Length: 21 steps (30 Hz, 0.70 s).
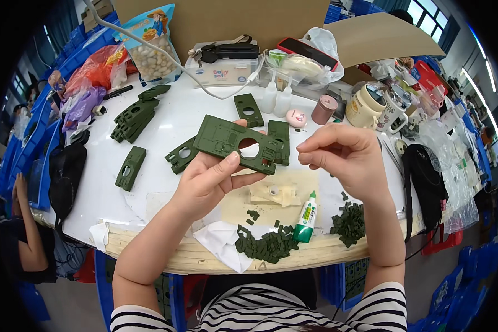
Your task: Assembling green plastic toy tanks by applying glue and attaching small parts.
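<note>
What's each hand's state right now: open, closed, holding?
Left hand: closed, holding a green plastic part with a round hole.
Right hand: closed in a pinch; can't tell whether it holds anything small.

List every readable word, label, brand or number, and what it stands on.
I copy no wording, only places:
Green-and-white bottle: large label lettering, small print blurred.
White pack: large coloured lettering.
Blue bag: lettering, too blurred.
Cream mug: marks, too small.
Held green part: nothing readable.
</note>
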{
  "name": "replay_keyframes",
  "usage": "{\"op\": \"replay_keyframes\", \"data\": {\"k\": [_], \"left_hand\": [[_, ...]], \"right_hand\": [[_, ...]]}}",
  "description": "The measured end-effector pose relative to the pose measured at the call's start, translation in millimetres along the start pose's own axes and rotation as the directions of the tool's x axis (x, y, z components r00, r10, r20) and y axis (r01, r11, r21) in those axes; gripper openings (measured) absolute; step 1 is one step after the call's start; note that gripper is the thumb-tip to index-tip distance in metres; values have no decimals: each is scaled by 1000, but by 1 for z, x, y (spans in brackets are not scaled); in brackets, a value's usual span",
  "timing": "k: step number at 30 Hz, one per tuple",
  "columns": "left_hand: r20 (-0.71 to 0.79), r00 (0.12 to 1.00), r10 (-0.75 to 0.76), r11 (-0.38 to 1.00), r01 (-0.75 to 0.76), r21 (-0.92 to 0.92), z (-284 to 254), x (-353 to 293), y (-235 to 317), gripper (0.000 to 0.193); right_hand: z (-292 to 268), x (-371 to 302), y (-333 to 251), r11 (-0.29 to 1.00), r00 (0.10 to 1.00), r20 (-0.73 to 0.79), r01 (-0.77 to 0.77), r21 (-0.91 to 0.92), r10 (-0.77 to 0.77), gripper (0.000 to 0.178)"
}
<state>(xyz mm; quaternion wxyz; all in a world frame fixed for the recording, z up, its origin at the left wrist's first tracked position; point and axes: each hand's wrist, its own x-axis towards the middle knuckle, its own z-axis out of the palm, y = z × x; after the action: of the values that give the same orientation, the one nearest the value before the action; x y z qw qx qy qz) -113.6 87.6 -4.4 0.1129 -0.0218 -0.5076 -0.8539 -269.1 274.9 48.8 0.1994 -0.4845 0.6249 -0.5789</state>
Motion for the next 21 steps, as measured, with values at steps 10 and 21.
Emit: {"op": "replay_keyframes", "data": {"k": [10,21], "left_hand": [[-35,998,-56,998,56,25,8,-4,-5,59],[-47,997,-57,998,58,36,11,-4,-9,59]], "right_hand": [[9,-14,19,977,985,86,159,-145,-147,17],[20,-17,17,998,998,-1,-69,-11,69,10]]}}
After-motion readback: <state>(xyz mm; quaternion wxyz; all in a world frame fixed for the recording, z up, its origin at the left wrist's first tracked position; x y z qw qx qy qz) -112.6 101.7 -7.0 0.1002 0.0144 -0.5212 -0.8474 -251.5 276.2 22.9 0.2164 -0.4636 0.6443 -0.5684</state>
